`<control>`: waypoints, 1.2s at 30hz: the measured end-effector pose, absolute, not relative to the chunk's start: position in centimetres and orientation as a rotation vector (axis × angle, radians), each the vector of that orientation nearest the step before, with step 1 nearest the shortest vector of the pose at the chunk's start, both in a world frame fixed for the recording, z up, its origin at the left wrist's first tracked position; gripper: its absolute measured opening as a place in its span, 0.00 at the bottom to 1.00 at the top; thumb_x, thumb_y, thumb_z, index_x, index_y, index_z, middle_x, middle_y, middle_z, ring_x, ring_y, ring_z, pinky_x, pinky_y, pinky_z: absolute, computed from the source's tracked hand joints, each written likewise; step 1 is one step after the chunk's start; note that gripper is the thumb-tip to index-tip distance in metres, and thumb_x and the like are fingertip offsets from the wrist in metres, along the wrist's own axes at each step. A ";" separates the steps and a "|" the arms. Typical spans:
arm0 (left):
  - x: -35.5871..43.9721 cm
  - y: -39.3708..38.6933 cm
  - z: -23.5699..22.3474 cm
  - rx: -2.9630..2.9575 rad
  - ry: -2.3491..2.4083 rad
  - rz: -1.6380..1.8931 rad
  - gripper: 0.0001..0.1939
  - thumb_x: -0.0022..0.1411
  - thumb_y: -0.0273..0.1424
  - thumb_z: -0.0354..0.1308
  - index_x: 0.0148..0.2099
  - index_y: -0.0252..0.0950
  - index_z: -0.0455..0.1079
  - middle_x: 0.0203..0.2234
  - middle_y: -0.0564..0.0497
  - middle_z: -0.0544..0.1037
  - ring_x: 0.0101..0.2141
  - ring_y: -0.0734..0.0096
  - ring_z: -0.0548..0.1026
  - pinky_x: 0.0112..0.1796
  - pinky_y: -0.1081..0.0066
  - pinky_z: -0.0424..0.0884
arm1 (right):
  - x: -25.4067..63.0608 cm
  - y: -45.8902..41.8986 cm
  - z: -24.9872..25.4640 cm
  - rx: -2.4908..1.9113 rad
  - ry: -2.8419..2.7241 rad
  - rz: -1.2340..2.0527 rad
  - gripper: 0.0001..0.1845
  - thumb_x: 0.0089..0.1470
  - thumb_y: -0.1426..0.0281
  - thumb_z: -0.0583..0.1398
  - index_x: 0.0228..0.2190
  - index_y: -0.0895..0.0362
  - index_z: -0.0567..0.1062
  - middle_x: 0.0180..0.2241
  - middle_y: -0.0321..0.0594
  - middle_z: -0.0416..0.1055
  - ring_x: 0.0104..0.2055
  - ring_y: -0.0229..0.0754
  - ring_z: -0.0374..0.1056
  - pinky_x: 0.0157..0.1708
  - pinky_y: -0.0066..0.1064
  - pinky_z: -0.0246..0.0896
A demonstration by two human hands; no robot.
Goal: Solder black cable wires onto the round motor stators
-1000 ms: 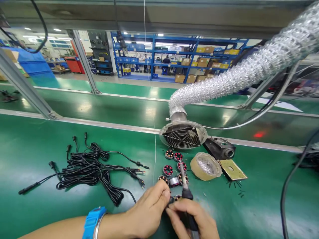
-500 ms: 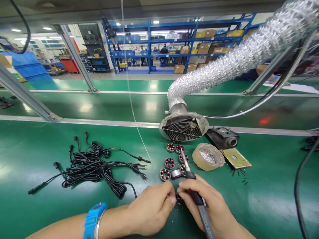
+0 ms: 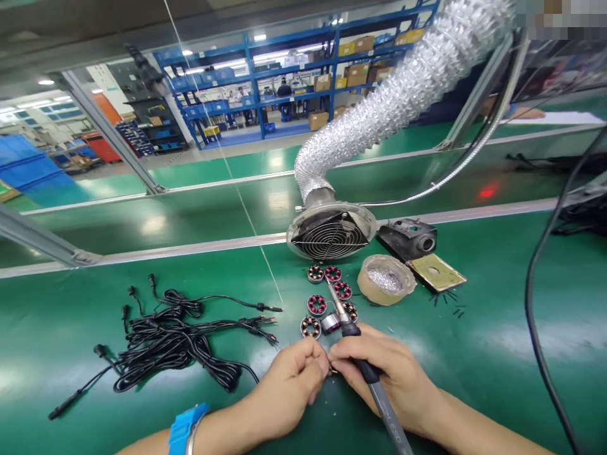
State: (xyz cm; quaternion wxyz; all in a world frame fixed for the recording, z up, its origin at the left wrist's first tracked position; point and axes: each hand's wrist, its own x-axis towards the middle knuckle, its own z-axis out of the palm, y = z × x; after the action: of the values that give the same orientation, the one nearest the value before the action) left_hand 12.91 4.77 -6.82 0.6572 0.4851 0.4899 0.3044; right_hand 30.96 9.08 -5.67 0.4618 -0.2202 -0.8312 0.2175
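Vs. 0.5 s ago: view has tilted, so rail & shelves now slope. LH (image 3: pixel 289 385) & RH (image 3: pixel 403 379) have drawn closer; the small dark part seen btwn them then is now mostly covered by fingertips. Iron still in RH, leaning up-left.

Grip: RH wrapped round soldering iron (image 3: pixel 366 368), its thumb & index also narrowed to a pinch by LH. LH thumb & index pinched tight; can't tell what's in there, nor if the hands' fingertips touch. A tiny yellowish bit shows just under.

Seven round coil parts (image 3: pixel 317 304) sit beyond the hands, twd bench's far edge, one on its side w/ silver wall out. Iron crosses in front of the right-hand ones, partly hiding one; can't tell if tip touches any. Iron's rear end cut off at bottom, as is blue wristband (image 3: pixel 187 426) on L wrist.

Green bench (image 3: pixel 455 366): black cables (image 3: pixel 175 344) bundled on L side; tub (image 3: pixel 379 294) w/ silvery contents R of coil parts; iron stand (image 3: pixel 410 239) & yellow sponge tray (image 3: pixel 436 272) nr far edge. Fan head (image 3: pixel 332 237) on foil duct (image 3: pixel 370 126) over far edge. Behind: blue shelving (image 3: pixel 256 88) w/ boxes; co-worker's hand (image 3: pixel 526 112) on white paper, upper R; top R corner pixelated.
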 end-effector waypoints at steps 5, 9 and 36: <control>13.0 4.8 -6.8 1.061 1.200 0.717 0.21 0.59 0.51 0.53 0.29 0.39 0.56 0.16 0.63 0.53 0.19 0.78 0.49 0.21 0.74 0.46 | 32.6 10.1 -4.7 -0.592 -2.050 0.558 0.13 0.59 0.78 0.57 0.43 0.52 0.73 0.29 0.37 0.76 0.29 0.38 0.71 0.28 0.28 0.69; 12.7 4.7 -6.7 1.077 1.260 0.710 0.19 0.59 0.49 0.52 0.29 0.39 0.57 0.17 0.62 0.54 0.20 0.78 0.49 0.21 0.75 0.47 | 34.2 9.4 -3.7 -0.771 -1.973 0.546 0.17 0.62 0.72 0.57 0.52 0.49 0.72 0.30 0.36 0.77 0.25 0.37 0.72 0.26 0.26 0.68; 12.1 5.4 -5.6 1.149 1.246 0.640 0.13 0.61 0.41 0.51 0.28 0.38 0.58 0.17 0.62 0.53 0.20 0.78 0.49 0.22 0.74 0.48 | 33.8 7.5 -5.3 -0.832 -1.882 0.819 0.09 0.60 0.69 0.58 0.40 0.47 0.78 0.29 0.35 0.78 0.27 0.41 0.72 0.24 0.29 0.64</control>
State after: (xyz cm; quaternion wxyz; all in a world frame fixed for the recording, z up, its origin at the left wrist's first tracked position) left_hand 12.13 5.42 -5.62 0.6172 0.4991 0.5411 0.2779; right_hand 33.77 7.46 -5.31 0.4472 -0.3360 -0.7600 0.3309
